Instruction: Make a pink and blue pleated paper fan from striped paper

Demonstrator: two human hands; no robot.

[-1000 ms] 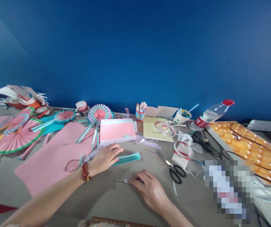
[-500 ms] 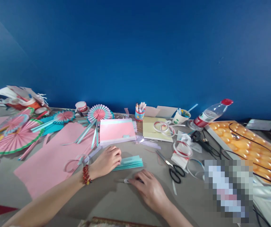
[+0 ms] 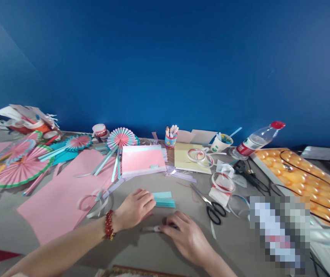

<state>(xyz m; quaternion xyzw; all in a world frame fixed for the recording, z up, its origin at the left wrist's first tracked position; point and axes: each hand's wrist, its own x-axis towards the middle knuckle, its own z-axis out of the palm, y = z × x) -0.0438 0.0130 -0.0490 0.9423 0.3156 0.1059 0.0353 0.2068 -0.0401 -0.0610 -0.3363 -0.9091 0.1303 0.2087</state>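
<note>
A stack of teal folded paper lies on the grey table in front of me, with a paler strip along its far side. My left hand, wearing a red bead bracelet, covers the left end of the stack with bent fingers held together. Their tips are partly hidden. Closer to me, my right hand is closed around a slim knife-like tool. The tool's pale, thin end points left, just above or on the table; its dark body is mostly hidden in my fingers.
Black-handled scissors lie right of my hands, near rolls of tape. Pink paper and folded paper fans spread leftward. A pen cup and a plastic bottle stand farther back, before a blue wall.
My left hand has shifted right and slightly nearer me, covering more of the teal paper's left end. A pale strip now shows apart along the far side. My right hand has moved slightly toward me.
</note>
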